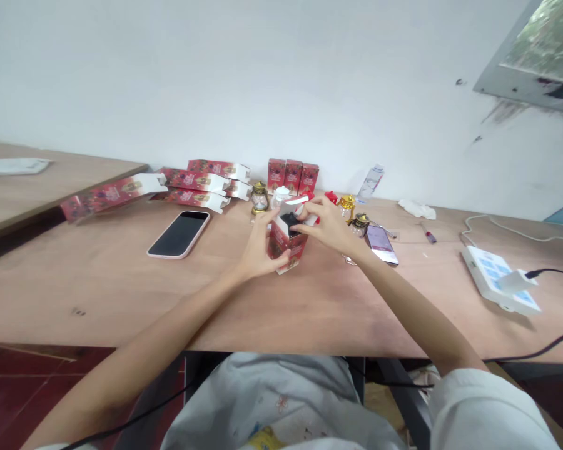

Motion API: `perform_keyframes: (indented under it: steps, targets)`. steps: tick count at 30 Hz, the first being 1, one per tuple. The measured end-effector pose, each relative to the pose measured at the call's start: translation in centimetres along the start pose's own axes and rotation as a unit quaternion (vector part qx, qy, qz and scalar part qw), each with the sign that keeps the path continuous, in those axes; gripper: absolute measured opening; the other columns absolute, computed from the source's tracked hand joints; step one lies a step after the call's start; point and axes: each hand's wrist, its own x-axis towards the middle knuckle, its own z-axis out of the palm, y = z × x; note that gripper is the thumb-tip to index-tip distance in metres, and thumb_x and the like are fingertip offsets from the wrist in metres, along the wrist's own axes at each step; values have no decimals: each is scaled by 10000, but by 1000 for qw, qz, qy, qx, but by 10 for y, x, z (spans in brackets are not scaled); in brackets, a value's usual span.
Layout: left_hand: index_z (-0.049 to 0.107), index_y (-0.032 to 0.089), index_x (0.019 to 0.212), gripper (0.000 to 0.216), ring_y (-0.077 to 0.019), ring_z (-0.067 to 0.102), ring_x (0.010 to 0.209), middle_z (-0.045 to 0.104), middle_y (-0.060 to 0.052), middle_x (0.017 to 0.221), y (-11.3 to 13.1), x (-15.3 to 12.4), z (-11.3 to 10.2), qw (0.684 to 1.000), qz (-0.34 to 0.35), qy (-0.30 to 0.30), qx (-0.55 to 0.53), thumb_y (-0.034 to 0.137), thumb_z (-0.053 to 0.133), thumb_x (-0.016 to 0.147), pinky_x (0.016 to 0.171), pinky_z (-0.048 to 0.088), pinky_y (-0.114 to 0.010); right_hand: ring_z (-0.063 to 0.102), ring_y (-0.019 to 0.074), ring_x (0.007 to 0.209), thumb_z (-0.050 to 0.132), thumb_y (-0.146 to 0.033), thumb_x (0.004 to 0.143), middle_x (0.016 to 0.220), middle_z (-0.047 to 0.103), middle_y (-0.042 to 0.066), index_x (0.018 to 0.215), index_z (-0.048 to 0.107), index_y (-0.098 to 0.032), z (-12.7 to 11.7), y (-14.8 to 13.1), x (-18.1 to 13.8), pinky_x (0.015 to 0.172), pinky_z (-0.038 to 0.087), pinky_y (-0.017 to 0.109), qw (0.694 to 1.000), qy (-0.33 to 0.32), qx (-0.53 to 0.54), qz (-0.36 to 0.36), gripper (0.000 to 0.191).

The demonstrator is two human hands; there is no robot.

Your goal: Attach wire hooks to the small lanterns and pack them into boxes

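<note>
Grey-white cloth at bottom centre of frame, bare forearms rising from it over the pale brown plywood table (pixel 98 281).

Frame centre, standing on the table: small red printed cardboard box (pixel 287 249). Long axis roughly upright, mouth open upward, dark inside, white flap (pixel 293 201) raised above it.

Gripped on its left wall by the left hand (pixel 258 250), fingers wrapped round, thumb toward the front face.

Above and to the right of the mouth: right hand (pixel 326 225), fingertips pinched shut on something white and red at the opening. Flap or contents, not resolvable.

Box thus between the two hands, left at the body, right at the top, both in contact.

Left of centre, apart from the hands: pink-cased phone (pixel 179 234), screen up. Just right of the right wrist: second phone (pixel 383 244). Far right: white power strip (pixel 495 281).

Behind the box: small gold toy lanterns (pixel 259 197). At the wall: three upright red boxes (pixel 293 175). Upper left of centre: flat red cartons (pixel 197 182), stacked.
</note>
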Motion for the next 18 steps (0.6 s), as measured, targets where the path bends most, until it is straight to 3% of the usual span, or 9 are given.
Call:
perform_keyframes:
  steps: [5,8,11,18]
  targets:
    - [217,277,1471,885,-298,404,1241,373,-120,1312,7,2,-4,999,9,-28,16,240,650,700,952,486,-494,557,251,964,656,-253,808,864,674,54,778,690,-224,-11,0,-6,855,462,435,998,-49,-18,-46,54]
    - [215,287,1479,891,-294,399,1234,367,-118,1315,9,2,-5,999,10,-37,1,243,639,696,929,498,-470,561,237,976,528,-119,828,931,709,32,970,700,-248,-20,0,-9,864,482,435,996,-64,-2,-64,258]
    - [226,292,1476,872,-286,419,1199,380,-115,1305,10,2,-6,999,1,-41,-32,251,624,702,892,514,-446,613,195,948,415,-61,824,1032,706,6,1086,663,-272,-24,2,-11,875,511,418,996,-38,61,-51,419]
    - [256,298,1466,808,-281,424,1175,374,-117,1295,9,2,-7,995,2,-62,-76,298,620,744,911,486,-459,638,187,1028,587,-226,809,1074,659,40,1035,637,-233,-8,14,-14,940,530,381,971,29,236,-13,232]
